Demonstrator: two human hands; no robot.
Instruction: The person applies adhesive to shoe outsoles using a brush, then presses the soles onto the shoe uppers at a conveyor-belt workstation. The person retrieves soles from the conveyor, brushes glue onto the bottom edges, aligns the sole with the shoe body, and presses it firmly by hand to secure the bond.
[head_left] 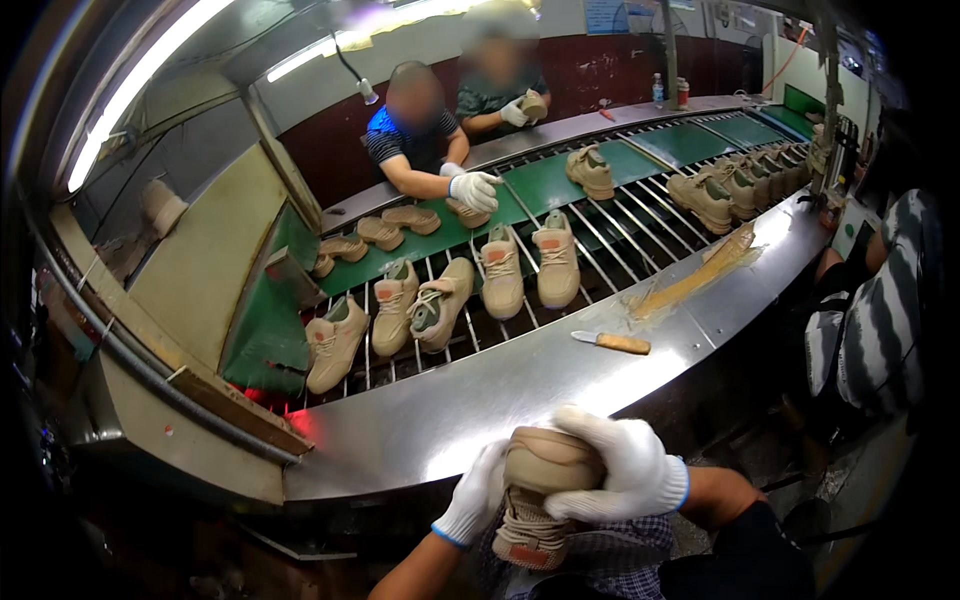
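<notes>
Close to my body, just off the conveyor's near edge, I hold a tan lace-up shoe. Its rounded end points up toward the belt, and its laces and orange-red tongue patch face down toward me. My left hand, in a white knit glove, is pressed along the shoe's left side, with its fingertips hidden behind it. Gloved the same way, my right hand wraps the right side, thumb across the upper and fingers over the far end. A wooden-handled knife lies on the metal ledge beyond my hands.
Several tan shoes stand on the roller conveyor, with more shoes lined up at right. Soles lie on the green belt. Dried glue coats part of the metal ledge. Two gloved people work opposite; another person sits at right.
</notes>
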